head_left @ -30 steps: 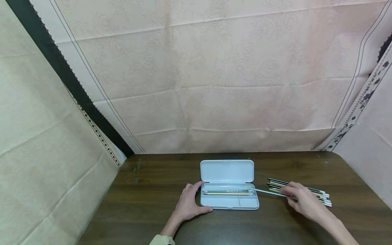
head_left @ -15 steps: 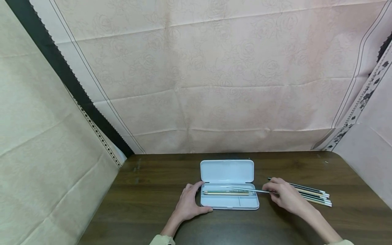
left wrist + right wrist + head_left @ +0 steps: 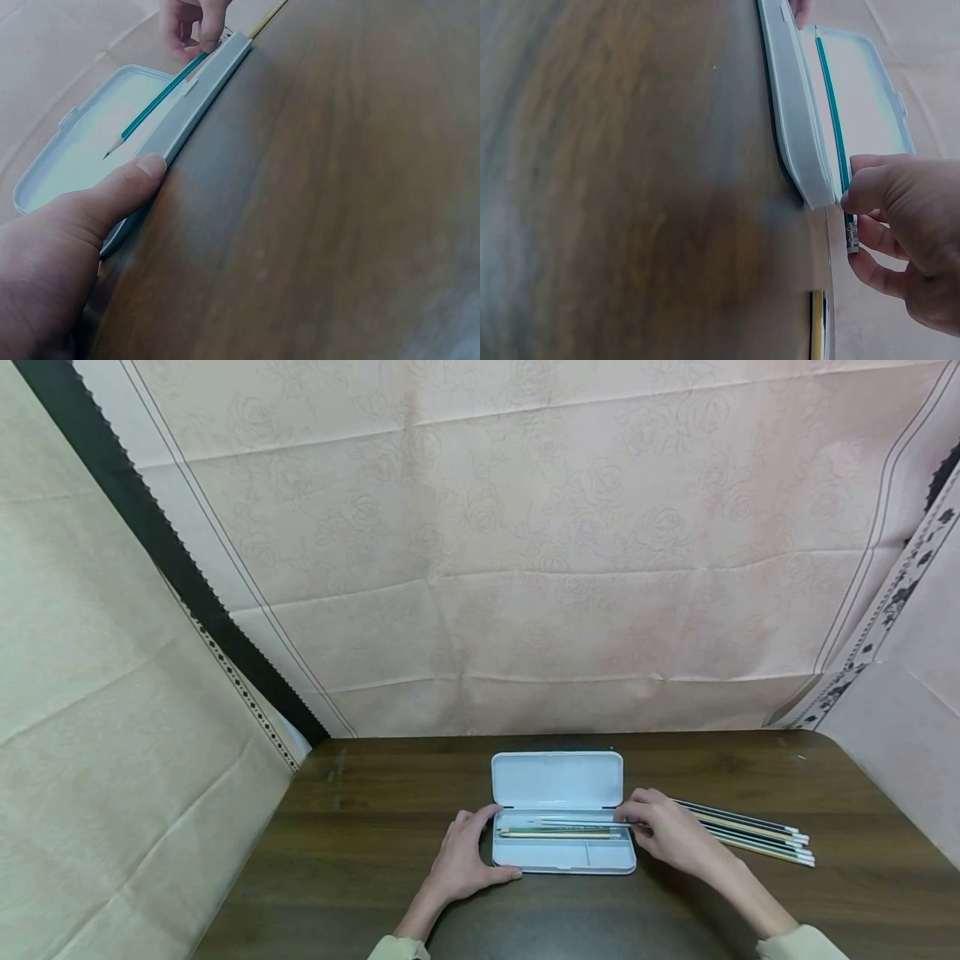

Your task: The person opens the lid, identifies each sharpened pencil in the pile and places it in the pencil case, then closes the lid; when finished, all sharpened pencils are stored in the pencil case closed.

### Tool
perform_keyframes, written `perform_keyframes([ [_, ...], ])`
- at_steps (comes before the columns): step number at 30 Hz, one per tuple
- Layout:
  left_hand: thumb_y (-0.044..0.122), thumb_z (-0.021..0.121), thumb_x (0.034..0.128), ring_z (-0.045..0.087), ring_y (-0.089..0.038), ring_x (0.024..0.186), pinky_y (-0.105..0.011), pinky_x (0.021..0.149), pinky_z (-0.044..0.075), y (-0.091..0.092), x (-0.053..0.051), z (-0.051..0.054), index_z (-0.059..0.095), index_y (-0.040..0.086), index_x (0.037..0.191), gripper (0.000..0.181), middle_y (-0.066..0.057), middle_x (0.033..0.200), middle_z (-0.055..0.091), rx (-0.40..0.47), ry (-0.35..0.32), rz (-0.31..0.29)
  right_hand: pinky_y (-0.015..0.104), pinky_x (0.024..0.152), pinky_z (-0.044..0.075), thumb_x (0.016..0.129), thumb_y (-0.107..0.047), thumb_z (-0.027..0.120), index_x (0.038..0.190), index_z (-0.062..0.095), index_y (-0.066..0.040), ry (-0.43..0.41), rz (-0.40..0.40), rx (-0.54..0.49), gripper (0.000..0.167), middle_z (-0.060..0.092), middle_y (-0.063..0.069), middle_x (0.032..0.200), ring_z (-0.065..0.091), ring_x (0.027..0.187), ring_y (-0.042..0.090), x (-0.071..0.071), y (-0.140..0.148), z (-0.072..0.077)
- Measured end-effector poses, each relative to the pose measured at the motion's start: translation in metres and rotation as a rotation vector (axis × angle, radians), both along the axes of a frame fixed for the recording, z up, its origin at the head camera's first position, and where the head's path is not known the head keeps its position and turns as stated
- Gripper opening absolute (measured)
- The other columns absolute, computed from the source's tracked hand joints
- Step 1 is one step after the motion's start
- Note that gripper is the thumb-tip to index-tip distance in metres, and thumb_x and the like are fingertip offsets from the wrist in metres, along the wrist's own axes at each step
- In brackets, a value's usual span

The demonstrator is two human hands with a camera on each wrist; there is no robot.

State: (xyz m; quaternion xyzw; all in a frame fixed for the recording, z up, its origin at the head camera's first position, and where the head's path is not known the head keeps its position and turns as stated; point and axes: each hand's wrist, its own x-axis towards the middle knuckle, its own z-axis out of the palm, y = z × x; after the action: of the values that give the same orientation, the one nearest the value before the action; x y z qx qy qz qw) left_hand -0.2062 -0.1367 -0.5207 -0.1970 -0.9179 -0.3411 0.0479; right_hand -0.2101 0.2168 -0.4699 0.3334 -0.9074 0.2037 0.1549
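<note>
An open light-blue pencil case [image 3: 557,778] lies on the table, its lid tilted back, with a few pencils [image 3: 558,833] in its tray. My left hand [image 3: 463,860] grips the case's left end, thumb [image 3: 131,187] along the front edge. My right hand [image 3: 671,831], at the tray's right end, pinches a green pencil [image 3: 832,105] near its back end; the sharpened tip points left over the tray. Beneath and beside my right hand, several more pencils [image 3: 757,835] lie on the table in a loose bundle.
The brown wooden table [image 3: 360,827] carries the case and pencils. A pale patterned cloth [image 3: 562,568] hangs behind it, with more cloth [image 3: 112,735] along the left side and at the right.
My right hand has moved left with the pencil, bringing it farther over the tray and uncovering more of the pencil bundle. My left hand has stayed at the case.
</note>
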Motion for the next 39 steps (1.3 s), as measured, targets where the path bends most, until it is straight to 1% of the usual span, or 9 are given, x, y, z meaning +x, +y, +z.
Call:
perform_keyframes([
  [4, 0.065, 0.084, 0.0673, 0.045, -0.015, 0.099, -0.038, 0.083, 0.041, 0.000, 0.000, 0.001, 0.049, 0.022, 0.144, 0.095, 0.002, 0.119, 0.057, -0.002, 0.011, -0.005, 0.030, 0.066, 0.049, 0.076, 0.009, 0.079, 0.095, 0.076, -0.017, -0.027, -0.009, 0.010, 0.032, 0.061, -0.005, 0.091, 0.052, 0.080, 0.012, -0.001, -0.007, 0.003],
  [11, 0.066, 0.083, 0.0673, 0.044, -0.015, 0.099, -0.038, 0.083, 0.041, 0.000, 0.000, 0.000, 0.050, 0.021, 0.144, 0.095, 0.003, 0.121, 0.058, -0.005, 0.018, -0.007, 0.036, 0.073, 0.053, 0.078, 0.008, 0.079, 0.096, 0.077, -0.015, -0.045, -0.008, 0.029, 0.030, 0.064, -0.002, 0.095, 0.056, 0.086, 0.016, -0.005, -0.019, 0.004],
  [14, 0.066, 0.083, 0.0672, 0.045, -0.015, 0.099, -0.038, 0.083, 0.041, 0.000, 0.001, -0.001, 0.050, 0.021, 0.144, 0.095, 0.002, 0.120, 0.057, -0.008, 0.017, -0.003, 0.036, 0.073, 0.053, 0.077, 0.007, 0.079, 0.095, 0.077, -0.015, -0.039, -0.010, 0.032, 0.029, 0.063, -0.003, 0.093, 0.056, 0.085, 0.016, -0.006, -0.024, 0.002],
  [22, 0.067, 0.083, 0.0666, 0.045, -0.014, 0.099, -0.038, 0.083, 0.041, 0.000, 0.000, -0.001, 0.050, 0.022, 0.144, 0.096, 0.003, 0.120, 0.057, -0.010, 0.022, 0.002, 0.031, 0.068, 0.051, 0.076, 0.008, 0.080, 0.094, 0.077, -0.013, -0.006, -0.017, 0.047, 0.028, 0.061, -0.001, 0.091, 0.054, 0.081, 0.013, -0.006, -0.037, 0.000],
  [30, 0.067, 0.083, 0.0668, 0.045, -0.014, 0.099, -0.038, 0.082, 0.041, 0.000, 0.000, 0.000, 0.050, 0.021, 0.144, 0.095, 0.004, 0.121, 0.058, -0.015, 0.021, 0.001, 0.032, 0.067, 0.050, 0.075, 0.009, 0.079, 0.092, 0.077, -0.012, 0.006, -0.016, 0.035, 0.028, 0.060, -0.001, 0.088, 0.054, 0.079, 0.014, -0.008, -0.044, -0.002],
  [39, 0.066, 0.083, 0.0666, 0.045, -0.014, 0.099, -0.038, 0.083, 0.042, 0.000, 0.000, 0.000, 0.051, 0.021, 0.144, 0.095, 0.003, 0.122, 0.058, -0.014, 0.017, 0.003, 0.036, 0.073, 0.053, 0.076, 0.006, 0.081, 0.093, 0.078, -0.013, -0.043, -0.039, 0.040, 0.026, 0.062, -0.001, 0.089, 0.054, 0.079, 0.014, -0.010, -0.049, -0.004],
])
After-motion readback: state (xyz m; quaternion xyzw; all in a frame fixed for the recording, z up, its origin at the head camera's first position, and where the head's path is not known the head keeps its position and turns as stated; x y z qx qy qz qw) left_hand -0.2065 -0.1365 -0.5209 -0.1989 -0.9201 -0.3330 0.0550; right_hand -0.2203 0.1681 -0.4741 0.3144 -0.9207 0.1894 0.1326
